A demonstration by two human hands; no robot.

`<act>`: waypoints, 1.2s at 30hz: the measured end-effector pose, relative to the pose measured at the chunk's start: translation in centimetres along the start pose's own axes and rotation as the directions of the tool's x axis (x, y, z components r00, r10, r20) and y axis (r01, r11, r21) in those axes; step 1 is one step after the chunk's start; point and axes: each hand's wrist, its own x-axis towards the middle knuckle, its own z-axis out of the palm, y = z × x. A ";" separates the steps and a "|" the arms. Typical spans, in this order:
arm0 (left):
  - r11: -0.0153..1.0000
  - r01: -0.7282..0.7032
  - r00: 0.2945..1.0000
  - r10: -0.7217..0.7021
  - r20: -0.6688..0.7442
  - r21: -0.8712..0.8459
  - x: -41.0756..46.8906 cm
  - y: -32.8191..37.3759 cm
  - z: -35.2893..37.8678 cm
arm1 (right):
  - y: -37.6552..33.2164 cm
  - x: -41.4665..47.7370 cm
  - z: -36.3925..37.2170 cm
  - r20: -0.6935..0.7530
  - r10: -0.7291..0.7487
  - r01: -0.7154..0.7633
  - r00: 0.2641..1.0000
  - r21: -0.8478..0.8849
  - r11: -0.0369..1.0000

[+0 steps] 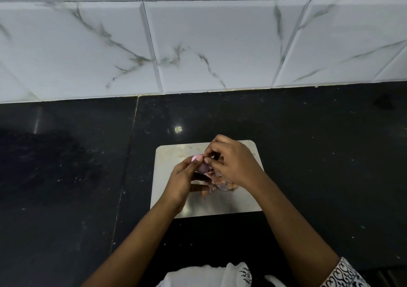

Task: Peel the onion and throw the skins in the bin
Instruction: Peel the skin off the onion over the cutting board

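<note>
The person held a small pink onion (199, 164) above a steel board (222, 208), a little toward 11 o'clock from the board's middle. The left hand (182, 182) gripped the onion with curled fingers, and the right hand (234, 163) pinched at its top with thumb and fingertip, the other fingers bent. Loose skins (221, 185) lay on the board at 4 o'clock from the onion, partly under the right hand. The black counter (326, 154) spread wide at 3 o'clock and 9 o'clock of the board, and a narrower strip lay at 12 o'clock before the marbled tile wall (209, 44). The forearms crossed the board's near edge at 5 and 7 o'clock.
</note>
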 end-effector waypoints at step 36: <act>0.898 0.304 0.951 -0.266 0.156 -0.319 -0.3 1.1 -0.5 | 1.5 -1.3 0.7 -0.082 0.037 -0.018 0.996 0.218 0.976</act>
